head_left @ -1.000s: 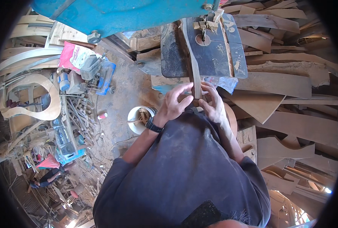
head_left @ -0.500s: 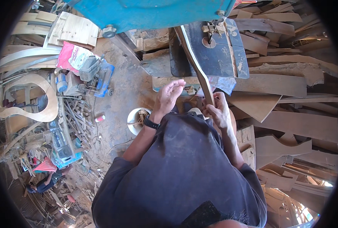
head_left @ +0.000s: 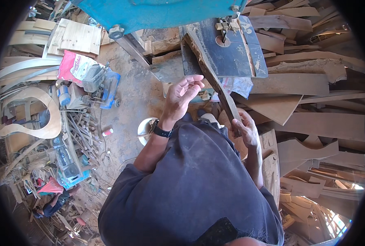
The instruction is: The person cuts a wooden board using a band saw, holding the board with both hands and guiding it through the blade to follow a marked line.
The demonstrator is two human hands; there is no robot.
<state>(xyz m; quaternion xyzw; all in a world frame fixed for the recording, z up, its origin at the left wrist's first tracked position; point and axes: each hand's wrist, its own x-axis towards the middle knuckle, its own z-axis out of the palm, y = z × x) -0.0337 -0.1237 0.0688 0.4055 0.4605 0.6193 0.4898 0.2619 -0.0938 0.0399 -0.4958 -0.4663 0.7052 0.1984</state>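
Observation:
A long, narrow wooden strip (head_left: 218, 88) slants from the dark machine table (head_left: 231, 57) down toward my body, with its dark, rough side showing. My right hand (head_left: 246, 129) grips its near end, fingers wrapped round it. To the left of the strip, my left hand (head_left: 183, 96) is raised with loosely bent fingers and nothing visible in it. Its fingertips are close to the strip; I cannot tell whether they touch. Beyond the strip, a metal blade guide (head_left: 226, 26) stands over a round insert in the table.
A teal machine housing (head_left: 162, 14) overhangs the table. At right lie stacked curved boards (head_left: 321, 127). On the left are a white bucket (head_left: 143, 133) with offcuts, a ring-shaped wooden piece (head_left: 51, 119), tools and scrap sticks. Another person (head_left: 53, 205) is at lower left.
The strip has turned over from its pale edge to its dark side, and its near end has come toward me with my right hand. My left fingers have bent more.

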